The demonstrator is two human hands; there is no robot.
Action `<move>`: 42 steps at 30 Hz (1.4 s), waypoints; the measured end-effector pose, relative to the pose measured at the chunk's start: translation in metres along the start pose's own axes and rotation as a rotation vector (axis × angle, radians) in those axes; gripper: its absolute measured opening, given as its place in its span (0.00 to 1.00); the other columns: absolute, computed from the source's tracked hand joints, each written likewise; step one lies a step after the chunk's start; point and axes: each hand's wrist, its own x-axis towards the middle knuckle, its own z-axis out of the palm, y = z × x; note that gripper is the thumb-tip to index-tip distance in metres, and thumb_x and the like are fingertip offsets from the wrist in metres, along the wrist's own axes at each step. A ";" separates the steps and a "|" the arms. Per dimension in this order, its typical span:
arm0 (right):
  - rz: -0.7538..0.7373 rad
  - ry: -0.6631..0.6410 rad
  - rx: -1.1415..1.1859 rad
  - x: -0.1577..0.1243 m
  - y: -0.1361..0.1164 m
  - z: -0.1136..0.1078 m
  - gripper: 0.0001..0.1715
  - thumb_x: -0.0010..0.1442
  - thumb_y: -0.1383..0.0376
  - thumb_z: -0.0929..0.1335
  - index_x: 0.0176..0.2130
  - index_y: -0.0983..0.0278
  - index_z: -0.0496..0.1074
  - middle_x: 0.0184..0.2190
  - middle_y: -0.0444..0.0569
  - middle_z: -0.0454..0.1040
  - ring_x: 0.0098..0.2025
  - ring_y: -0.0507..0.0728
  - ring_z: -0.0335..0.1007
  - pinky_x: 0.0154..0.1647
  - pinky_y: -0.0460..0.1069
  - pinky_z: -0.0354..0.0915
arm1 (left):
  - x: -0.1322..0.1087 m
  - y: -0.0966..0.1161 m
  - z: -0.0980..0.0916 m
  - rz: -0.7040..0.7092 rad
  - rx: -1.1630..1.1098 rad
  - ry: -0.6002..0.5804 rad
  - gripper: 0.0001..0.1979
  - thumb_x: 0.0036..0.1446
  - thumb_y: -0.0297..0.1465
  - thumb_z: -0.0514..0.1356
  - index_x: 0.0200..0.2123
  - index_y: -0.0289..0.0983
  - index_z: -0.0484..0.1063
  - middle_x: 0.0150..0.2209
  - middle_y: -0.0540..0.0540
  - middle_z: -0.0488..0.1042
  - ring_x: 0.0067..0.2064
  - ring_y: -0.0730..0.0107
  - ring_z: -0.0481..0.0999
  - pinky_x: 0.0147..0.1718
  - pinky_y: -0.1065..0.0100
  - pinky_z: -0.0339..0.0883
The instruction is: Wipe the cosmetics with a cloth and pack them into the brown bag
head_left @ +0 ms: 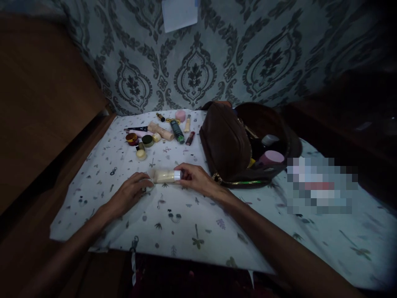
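Note:
A pale cream-coloured cosmetic tube [164, 176] with a white cap lies crosswise between my two hands, over the cloth. My right hand [195, 178] pinches the tube at its white cap with thumb and fingers. At the tube's other end, my left hand [135, 188] has its fingers curled round the tip, which they partly hide. Just right of my right hand stands a brown bag [225, 142], unzipped. Inside it show a pink-lidded jar [272, 157] and other items too dark to make out.
Behind my hands lie several cosmetics: a green tube [177, 131], a beige tube [161, 131], a red jar with gold lid [132, 139], a small yellow-lidded jar [141, 155] and a pink round container [180, 115]. Wooden furniture [46, 107] borders the left; a patterned wall [195, 74] rises behind.

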 end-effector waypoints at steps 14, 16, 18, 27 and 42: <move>-0.037 0.062 -0.248 -0.009 -0.015 0.015 0.41 0.52 0.72 0.72 0.61 0.55 0.60 0.35 0.43 0.76 0.35 0.55 0.73 0.39 0.49 0.67 | 0.050 0.029 0.024 0.133 0.077 0.160 0.21 0.64 0.21 0.49 0.58 0.39 0.65 0.50 0.38 0.71 0.50 0.59 0.70 0.47 0.58 0.68; -0.068 0.057 -0.285 -0.009 -0.013 0.016 0.40 0.53 0.72 0.73 0.61 0.55 0.60 0.42 0.47 0.77 0.41 0.58 0.74 0.43 0.51 0.67 | 0.050 0.024 0.020 0.066 0.113 0.123 0.20 0.64 0.23 0.49 0.57 0.38 0.66 0.45 0.39 0.72 0.46 0.59 0.72 0.43 0.59 0.68; -0.100 0.059 -0.287 -0.009 -0.012 0.016 0.39 0.54 0.71 0.73 0.61 0.56 0.60 0.48 0.50 0.76 0.46 0.59 0.74 0.47 0.53 0.67 | 0.047 0.017 0.012 -0.039 0.089 0.081 0.20 0.64 0.24 0.48 0.57 0.38 0.67 0.41 0.42 0.73 0.41 0.61 0.72 0.40 0.62 0.67; -0.205 0.035 -0.327 -0.010 -0.006 0.018 0.24 0.59 0.69 0.70 0.55 0.58 0.68 0.45 0.50 0.74 0.40 0.57 0.72 0.42 0.51 0.67 | 0.034 -0.005 -0.005 -0.255 -0.100 0.097 0.20 0.63 0.26 0.49 0.55 0.36 0.69 0.44 0.43 0.74 0.44 0.63 0.74 0.43 0.64 0.69; -0.195 0.083 -0.380 -0.010 -0.010 0.017 0.22 0.65 0.66 0.64 0.58 0.63 0.64 0.43 0.53 0.68 0.40 0.58 0.67 0.43 0.55 0.69 | 0.005 -0.009 0.010 -0.153 0.069 0.109 0.22 0.62 0.21 0.47 0.56 0.37 0.68 0.46 0.42 0.71 0.48 0.64 0.73 0.47 0.63 0.69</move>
